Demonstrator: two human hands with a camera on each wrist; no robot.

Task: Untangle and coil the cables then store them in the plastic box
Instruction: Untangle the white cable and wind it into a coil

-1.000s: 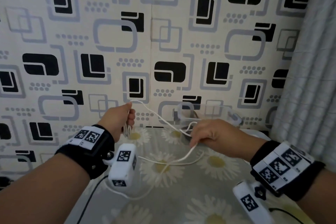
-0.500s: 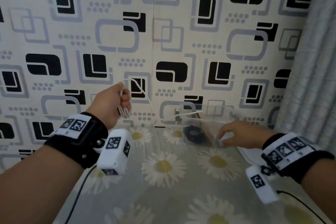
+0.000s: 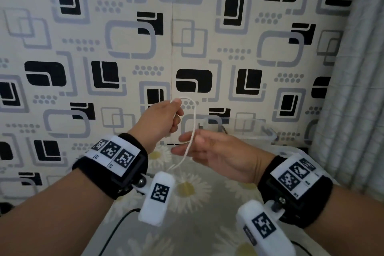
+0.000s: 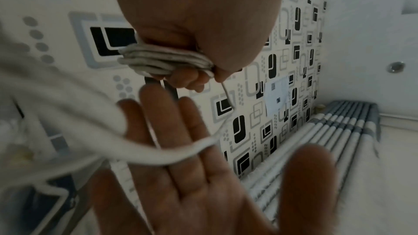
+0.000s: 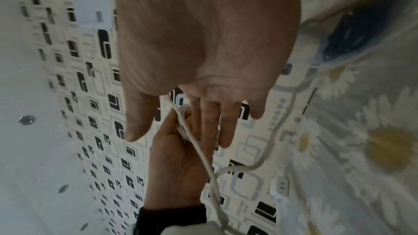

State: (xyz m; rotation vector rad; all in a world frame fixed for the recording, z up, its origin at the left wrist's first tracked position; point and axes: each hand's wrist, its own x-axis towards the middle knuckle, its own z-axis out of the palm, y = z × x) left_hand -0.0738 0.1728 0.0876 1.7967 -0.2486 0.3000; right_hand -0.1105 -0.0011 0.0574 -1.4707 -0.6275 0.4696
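My left hand (image 3: 173,119) is raised above the table and grips a small coil of white cable (image 4: 165,60) in its curled fingers. A loose strand of the white cable (image 3: 193,124) loops out over the fist and hangs down toward the tablecloth. My right hand (image 3: 186,144) is open just right of the left one, fingers straight, and the strand lies across its fingers (image 4: 181,131). The clear plastic box (image 3: 249,129) stands behind the right hand by the wall. A dark coiled cable (image 5: 346,42) lies inside it.
The table carries a daisy-print cloth (image 3: 187,191) and ends at the patterned wall (image 3: 187,37). A grey curtain (image 3: 353,110) hangs at the right. The white cable's plug end (image 5: 280,185) dangles low. Black leads from the wrist cameras (image 3: 116,230) trail over the table's near edge.
My right hand left the plastic box, came back to the left and opened under the hanging strand. My left hand moved right toward the centre with the coil.
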